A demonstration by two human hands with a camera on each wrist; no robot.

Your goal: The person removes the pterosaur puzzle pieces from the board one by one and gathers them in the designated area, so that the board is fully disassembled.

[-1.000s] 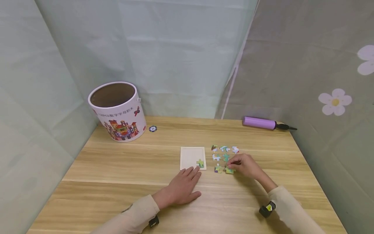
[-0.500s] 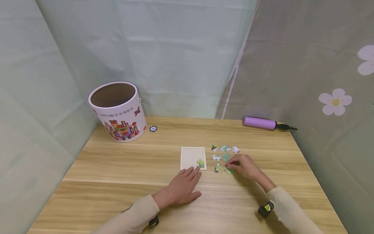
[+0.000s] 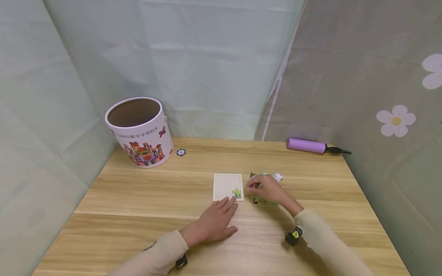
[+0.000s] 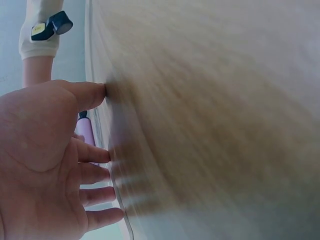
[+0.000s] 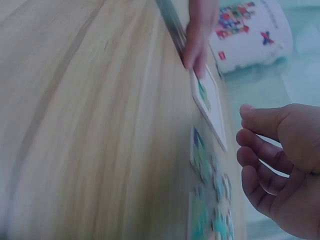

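Note:
My left hand (image 3: 217, 220) lies with fingers spread on the table, fingertips at the near edge of a small square wooden puzzle tray (image 3: 224, 186). One green jigsaw piece (image 3: 236, 192) sits in the tray's near right corner. Just right of the tray, my right hand (image 3: 267, 188) is over the loose jigsaw pieces (image 3: 277, 176) and hides most of them. In the right wrist view, the thumb and loosely bent fingers of the right hand (image 5: 280, 155) stand apart, and no piece shows between them. The left wrist view shows the left palm (image 4: 45, 145) and fingertips at the tabletop.
A large white printed bucket (image 3: 139, 132) stands at the back left, with a poker chip (image 3: 181, 152) beside it. A purple hand pump (image 3: 307, 145) lies along the back right. Fabric sheets (image 3: 214, 69) close off the back and sides of the wooden table (image 3: 138, 195).
My right hand has left the near right loose piece and moved left across the pieces, toward the tray. The left hand and the piece in the tray stay put.

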